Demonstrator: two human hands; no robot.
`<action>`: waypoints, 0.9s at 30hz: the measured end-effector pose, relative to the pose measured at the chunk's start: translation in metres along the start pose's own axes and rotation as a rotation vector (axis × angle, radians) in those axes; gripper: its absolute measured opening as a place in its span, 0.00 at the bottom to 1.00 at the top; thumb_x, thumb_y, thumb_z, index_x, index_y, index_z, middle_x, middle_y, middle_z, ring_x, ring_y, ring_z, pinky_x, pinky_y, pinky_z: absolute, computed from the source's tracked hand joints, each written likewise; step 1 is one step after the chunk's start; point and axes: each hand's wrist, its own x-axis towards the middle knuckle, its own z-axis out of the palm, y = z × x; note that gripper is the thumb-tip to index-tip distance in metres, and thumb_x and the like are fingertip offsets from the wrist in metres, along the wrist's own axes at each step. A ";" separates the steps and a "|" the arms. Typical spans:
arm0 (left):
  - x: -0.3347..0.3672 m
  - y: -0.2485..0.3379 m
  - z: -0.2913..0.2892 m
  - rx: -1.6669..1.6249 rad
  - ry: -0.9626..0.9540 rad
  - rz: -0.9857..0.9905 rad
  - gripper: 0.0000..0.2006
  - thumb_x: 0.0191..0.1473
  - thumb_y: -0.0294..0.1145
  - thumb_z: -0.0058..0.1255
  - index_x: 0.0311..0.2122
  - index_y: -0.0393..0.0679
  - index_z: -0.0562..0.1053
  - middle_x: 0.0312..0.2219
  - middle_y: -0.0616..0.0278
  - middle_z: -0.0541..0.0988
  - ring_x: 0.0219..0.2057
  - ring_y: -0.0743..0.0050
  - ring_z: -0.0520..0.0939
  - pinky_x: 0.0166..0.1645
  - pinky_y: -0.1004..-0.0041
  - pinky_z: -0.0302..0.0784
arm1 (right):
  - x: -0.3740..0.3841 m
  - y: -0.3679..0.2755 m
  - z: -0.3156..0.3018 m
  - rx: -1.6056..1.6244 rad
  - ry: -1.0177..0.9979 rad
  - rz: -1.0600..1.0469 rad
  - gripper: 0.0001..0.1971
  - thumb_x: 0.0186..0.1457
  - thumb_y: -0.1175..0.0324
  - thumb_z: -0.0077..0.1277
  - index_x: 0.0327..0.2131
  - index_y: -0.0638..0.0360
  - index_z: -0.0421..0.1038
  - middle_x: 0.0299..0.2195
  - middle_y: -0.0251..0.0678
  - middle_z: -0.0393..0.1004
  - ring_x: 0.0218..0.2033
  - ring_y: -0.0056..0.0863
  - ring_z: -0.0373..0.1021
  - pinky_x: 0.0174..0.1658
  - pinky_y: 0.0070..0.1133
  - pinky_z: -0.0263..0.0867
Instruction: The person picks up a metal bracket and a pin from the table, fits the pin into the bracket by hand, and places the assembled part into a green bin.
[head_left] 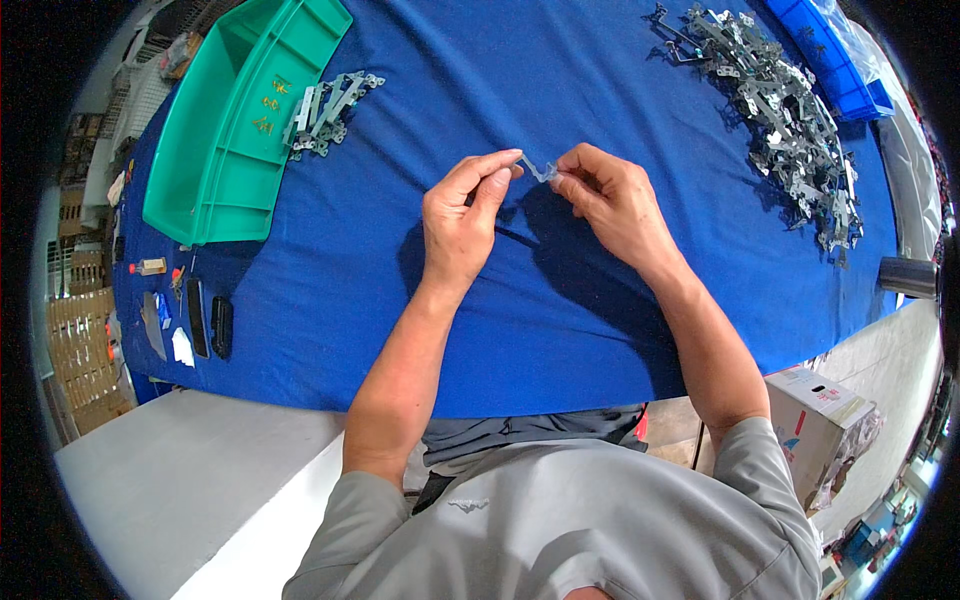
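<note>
I see a small metal bracket (538,170) pinched between my left hand (462,215) and right hand (612,200), over the middle of the blue table (560,320). A green bin (245,120) sits near its far left corner, a pile of metal parts (790,120) toward the far right.

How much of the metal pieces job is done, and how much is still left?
Done so far, it seems: a small bunch of metal pieces lies beside the green bin. In hand: the left hand and right hand pinch one small metal piece between their fingertips. Left: a much bigger heap of metal parts waits at the far right of the blue table, so probably most remains.
</note>
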 end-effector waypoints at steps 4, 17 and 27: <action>0.000 -0.003 0.000 0.040 -0.032 0.096 0.10 0.61 0.26 0.51 0.45 0.41 0.80 0.35 0.66 0.83 0.23 0.91 0.69 0.24 0.86 0.62 | 0.001 0.000 0.002 0.324 -0.031 0.138 0.11 0.61 0.66 0.51 0.41 0.64 0.74 0.26 0.32 0.74 0.25 0.18 0.70 0.28 0.20 0.68; 0.002 0.003 0.000 0.105 -0.144 0.172 0.08 0.58 0.22 0.51 0.41 0.35 0.80 0.34 0.56 0.83 0.36 0.71 0.84 0.42 0.74 0.77 | 0.004 0.001 -0.008 0.367 -0.176 0.234 0.12 0.64 0.63 0.49 0.39 0.62 0.74 0.24 0.27 0.71 0.24 0.13 0.66 0.26 0.15 0.64; 0.003 -0.006 -0.001 -0.194 0.065 -0.120 0.11 0.64 0.28 0.48 0.48 0.39 0.76 0.34 0.59 0.82 0.30 0.80 0.80 0.25 0.83 0.76 | -0.001 -0.010 0.001 0.308 -0.083 0.102 0.10 0.64 0.65 0.49 0.37 0.64 0.72 0.25 0.30 0.74 0.24 0.16 0.68 0.27 0.18 0.65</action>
